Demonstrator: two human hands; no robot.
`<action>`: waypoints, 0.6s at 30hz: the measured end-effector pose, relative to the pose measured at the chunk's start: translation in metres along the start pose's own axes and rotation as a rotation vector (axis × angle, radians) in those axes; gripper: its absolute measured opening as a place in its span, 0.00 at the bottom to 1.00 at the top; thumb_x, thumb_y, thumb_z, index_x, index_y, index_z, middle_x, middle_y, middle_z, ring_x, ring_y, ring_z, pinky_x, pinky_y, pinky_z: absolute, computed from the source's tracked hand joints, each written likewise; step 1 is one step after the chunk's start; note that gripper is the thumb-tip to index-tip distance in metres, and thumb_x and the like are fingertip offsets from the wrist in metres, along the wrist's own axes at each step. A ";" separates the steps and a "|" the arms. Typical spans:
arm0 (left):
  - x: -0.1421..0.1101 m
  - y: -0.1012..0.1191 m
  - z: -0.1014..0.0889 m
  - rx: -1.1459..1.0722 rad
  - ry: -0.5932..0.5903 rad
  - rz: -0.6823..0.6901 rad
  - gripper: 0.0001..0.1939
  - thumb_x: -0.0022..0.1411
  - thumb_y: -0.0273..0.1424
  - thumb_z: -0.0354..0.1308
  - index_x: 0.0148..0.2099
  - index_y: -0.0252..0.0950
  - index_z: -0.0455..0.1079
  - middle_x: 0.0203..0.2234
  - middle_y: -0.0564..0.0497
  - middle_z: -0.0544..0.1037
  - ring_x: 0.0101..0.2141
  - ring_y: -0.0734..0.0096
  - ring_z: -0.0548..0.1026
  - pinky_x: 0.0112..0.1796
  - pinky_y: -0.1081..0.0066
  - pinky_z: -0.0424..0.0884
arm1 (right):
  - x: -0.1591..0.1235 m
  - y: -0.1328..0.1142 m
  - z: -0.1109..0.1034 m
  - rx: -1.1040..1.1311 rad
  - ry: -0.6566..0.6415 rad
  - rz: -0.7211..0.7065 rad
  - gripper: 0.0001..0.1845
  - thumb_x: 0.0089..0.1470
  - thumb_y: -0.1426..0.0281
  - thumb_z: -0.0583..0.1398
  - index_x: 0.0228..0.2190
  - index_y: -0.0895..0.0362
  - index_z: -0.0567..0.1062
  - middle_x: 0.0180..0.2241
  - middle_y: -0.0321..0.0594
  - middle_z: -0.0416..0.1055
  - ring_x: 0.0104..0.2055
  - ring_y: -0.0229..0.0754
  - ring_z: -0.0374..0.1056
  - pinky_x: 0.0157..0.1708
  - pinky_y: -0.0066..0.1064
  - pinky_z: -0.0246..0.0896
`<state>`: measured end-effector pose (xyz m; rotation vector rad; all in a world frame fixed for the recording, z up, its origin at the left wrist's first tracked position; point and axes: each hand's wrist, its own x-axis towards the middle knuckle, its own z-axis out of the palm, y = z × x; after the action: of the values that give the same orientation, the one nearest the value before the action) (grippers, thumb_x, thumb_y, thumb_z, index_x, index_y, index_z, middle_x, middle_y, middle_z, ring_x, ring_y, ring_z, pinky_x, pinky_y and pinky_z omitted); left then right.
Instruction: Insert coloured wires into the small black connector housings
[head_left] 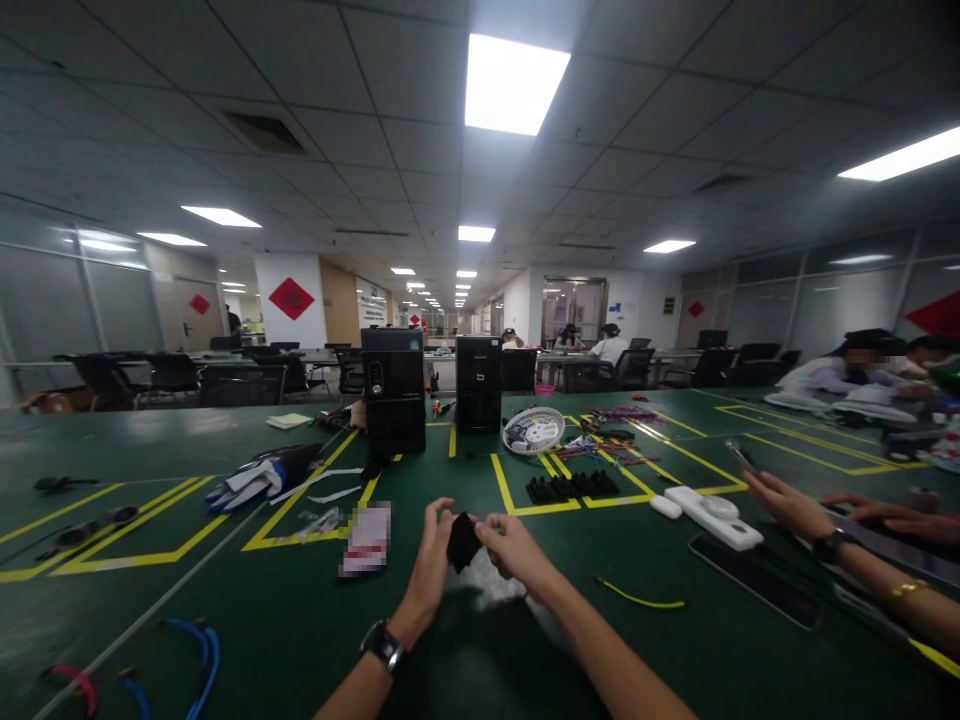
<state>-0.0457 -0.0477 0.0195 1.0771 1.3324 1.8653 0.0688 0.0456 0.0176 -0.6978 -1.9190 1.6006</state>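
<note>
Low over the green table, my left hand (429, 565) and my right hand (517, 548) are close together. Between them is a small dark black piece (464, 543), too dark to tell its kind. The left thumb and fingers grip it from one side, while the right fingertips pinch its upper right edge. Beneath the hands lies a whitish, crumpled-looking patch (491, 583) that I cannot make out. A row of similar black pieces (570, 487) stands farther back. To the right is a yellow-green wire (641, 595), and a pinkish-white packet (366, 538) lies to the left.
Two black computer towers (394, 390) stand at the back beside a white basket (534, 431) and tangled wires (619, 440). Gloves (259, 475) lie left; blue cables (206, 655) are near. Right are a white power strip (712, 515), a phone (754, 580) and another person's hands (791, 505).
</note>
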 end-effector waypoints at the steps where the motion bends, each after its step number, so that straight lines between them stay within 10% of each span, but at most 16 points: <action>1: 0.001 -0.001 0.001 -0.044 0.044 -0.001 0.21 0.60 0.49 0.47 0.49 0.41 0.60 0.34 0.51 0.74 0.34 0.66 0.74 0.35 0.68 0.68 | -0.001 -0.001 0.003 -0.001 -0.017 0.006 0.17 0.53 0.54 0.55 0.27 0.54 0.61 0.13 0.23 0.54 0.13 0.30 0.44 0.14 0.22 0.39; 12: 0.015 -0.012 -0.010 -0.069 0.340 0.050 0.13 0.54 0.34 0.53 0.42 0.40 0.58 0.22 0.57 0.70 0.20 0.75 0.69 0.22 0.76 0.64 | -0.020 -0.032 0.018 -0.986 0.086 -0.366 0.16 0.61 0.66 0.51 0.26 0.56 0.73 0.26 0.42 0.73 0.28 0.41 0.68 0.28 0.28 0.50; 18: 0.026 0.006 -0.015 -0.471 0.447 -0.070 0.12 0.52 0.30 0.48 0.41 0.40 0.53 0.20 0.58 0.69 0.19 0.74 0.70 0.24 0.72 0.67 | -0.028 -0.031 0.026 -1.089 0.114 -0.398 0.19 0.63 0.64 0.48 0.28 0.56 0.74 0.26 0.45 0.74 0.28 0.43 0.69 0.28 0.29 0.50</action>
<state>-0.0722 -0.0348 0.0296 0.3818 1.0462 2.2936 0.0694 0.0032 0.0422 -0.6920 -2.5539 0.1776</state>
